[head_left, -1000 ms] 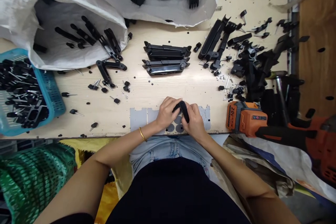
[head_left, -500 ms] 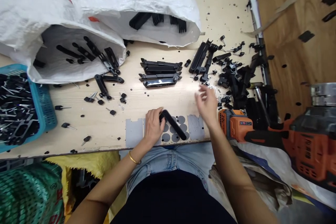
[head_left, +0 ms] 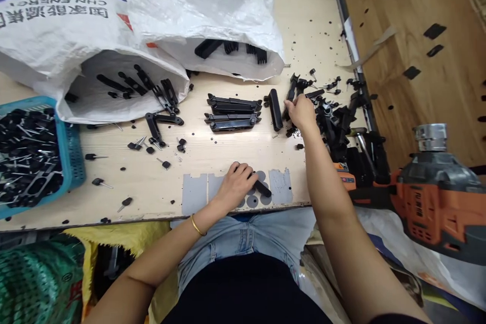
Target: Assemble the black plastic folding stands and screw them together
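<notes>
My left hand (head_left: 237, 185) curls over a long black plastic bar (head_left: 262, 188), which lies slantwise on the grey patches near the table's front edge. Part of the bar is hidden under the fingers. Farther right, my right hand (head_left: 302, 111) has its fingers closed at a black plastic bracket (head_left: 292, 88) beside the pile of loose parts; the fingertips are partly hidden. A second black bar (head_left: 275, 110) lies just left of that hand. Several assembled black folding arms (head_left: 234, 115) lie stacked in a row at mid-table.
White woven sacks (head_left: 205, 5) with black parts in their mouths cover the back left. A blue basket (head_left: 74, 162) of black-headed screws stands at left. Loose black parts (head_left: 337, 121) are heaped at right, near an orange power tool (head_left: 425, 202). Scattered knob screws (head_left: 166, 164) lie at left.
My right hand has moved away from me to the black parts, and a black bar there now lies apart from its neighbours. My left hand has slid farther over its bar. The view has shifted.
</notes>
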Demonstrator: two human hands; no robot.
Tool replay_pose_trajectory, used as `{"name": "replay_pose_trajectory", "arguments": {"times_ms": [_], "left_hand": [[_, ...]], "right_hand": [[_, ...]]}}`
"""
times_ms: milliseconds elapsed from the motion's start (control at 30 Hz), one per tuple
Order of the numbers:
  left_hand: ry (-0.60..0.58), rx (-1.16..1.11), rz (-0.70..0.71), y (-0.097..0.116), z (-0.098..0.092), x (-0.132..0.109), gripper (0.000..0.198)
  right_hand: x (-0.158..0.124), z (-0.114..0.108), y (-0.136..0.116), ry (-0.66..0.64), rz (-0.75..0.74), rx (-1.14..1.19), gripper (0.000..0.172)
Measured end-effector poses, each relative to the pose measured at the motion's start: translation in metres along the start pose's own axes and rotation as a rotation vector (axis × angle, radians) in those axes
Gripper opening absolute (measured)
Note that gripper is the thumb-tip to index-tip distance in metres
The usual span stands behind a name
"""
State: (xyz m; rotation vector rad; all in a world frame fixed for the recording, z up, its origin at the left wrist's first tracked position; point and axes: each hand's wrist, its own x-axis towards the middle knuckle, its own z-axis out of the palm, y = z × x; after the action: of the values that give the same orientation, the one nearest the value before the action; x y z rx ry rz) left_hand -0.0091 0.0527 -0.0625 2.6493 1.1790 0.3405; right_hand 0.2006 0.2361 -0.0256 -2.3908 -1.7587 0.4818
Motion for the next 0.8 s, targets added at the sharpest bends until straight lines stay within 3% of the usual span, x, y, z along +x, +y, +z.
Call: {"name": "replay_pose_trajectory", "arguments": {"times_ms": [67,167,267,367,467,533,600,800], "left_hand": [[-0.028,0.017,-0.002,0.003,-0.001,0.002,0.016],[-0.079,0.024,0.074,0.004,-0.006,0.005,0.015],[-0.084,0.038,0.105,-0.001,-0.011,0.007,0.007],[-0.069,-0.042,-0.043,-0.011,-0.017,0.007,0.011],[-0.042,-0.354,-0.324,-0.014,-0.023,0.004,0.013],[-0.062,-0.595,-0.471,-0.010,-0.025,0.001,0.016],[-0.094,-0.758,-0.532,-0.001,-0.026,-0.002,0.020],[-0.078,-0.805,-0.613,0.030,-0.024,-0.008,0.020]], "right_hand": [[-0.002,0.002,0.002,0.041,0.053,-0.028,0.034],[0.008,-0.001,0.000,-0.001,0.136,-0.056,0.029],[-0.001,-0.011,0.008,-0.014,0.132,0.144,0.018],[-0.049,-0.015,0.024,-0.096,0.017,0.689,0.011],[-0.116,-0.002,0.032,-0.239,-0.032,1.104,0.016],[-0.152,0.010,0.027,-0.290,0.041,1.228,0.028],[-0.175,0.022,0.016,-0.311,0.136,1.324,0.039],[-0.191,0.037,-0.011,-0.332,0.233,1.432,0.047]]}}
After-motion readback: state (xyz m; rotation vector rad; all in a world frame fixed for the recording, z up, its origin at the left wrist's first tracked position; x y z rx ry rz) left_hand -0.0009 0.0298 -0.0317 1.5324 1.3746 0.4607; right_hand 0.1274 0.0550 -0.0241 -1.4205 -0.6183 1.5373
